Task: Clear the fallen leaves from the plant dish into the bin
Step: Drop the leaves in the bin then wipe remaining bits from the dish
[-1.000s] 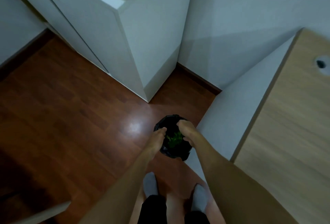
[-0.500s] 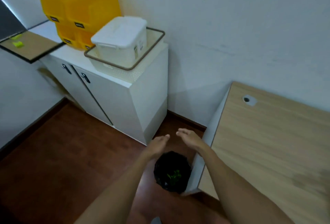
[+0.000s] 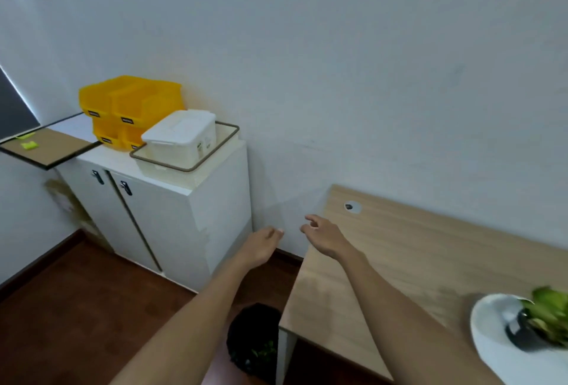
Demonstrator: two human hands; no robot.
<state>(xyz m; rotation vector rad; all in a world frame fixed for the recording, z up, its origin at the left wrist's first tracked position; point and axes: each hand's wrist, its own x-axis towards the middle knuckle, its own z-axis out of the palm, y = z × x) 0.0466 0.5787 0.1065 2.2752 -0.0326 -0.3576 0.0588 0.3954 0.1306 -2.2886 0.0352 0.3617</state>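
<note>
Now both hands are empty and raised in mid-air: left hand (image 3: 263,242) loosely curled, palm down, right hand (image 3: 322,232) with fingers (image 3: 310,218) spread, over the left end of the light wood-grain worktop (image 3: 415,249). Neither touches anything. The round white plant dish (image 3: 491,323) sits at the far right of the worktop, part cut off by the frame edge, with a small dark pot (image 3: 519,331) of green leafy plant (image 3: 550,311) in it. Blur hides whether any loose leaves lie on the dish. The black-bagged bin (image 3: 253,340) stands on the dark red wood floor (image 3: 61,308), tight against the worktop's left end, below the arms, with a few green leaves (image 3: 262,349) inside.

Step in hand, as I judge it: go to the dish for more leaves. To do it well, swing the right hand to the dish, pinch only loose leaves off the white surface, keep clear of the pot so it doesn't tip, cup the left hand under to catch strays, then drop all straight down into the bin mouth. Check the dish rim and behind the pot.
</note>
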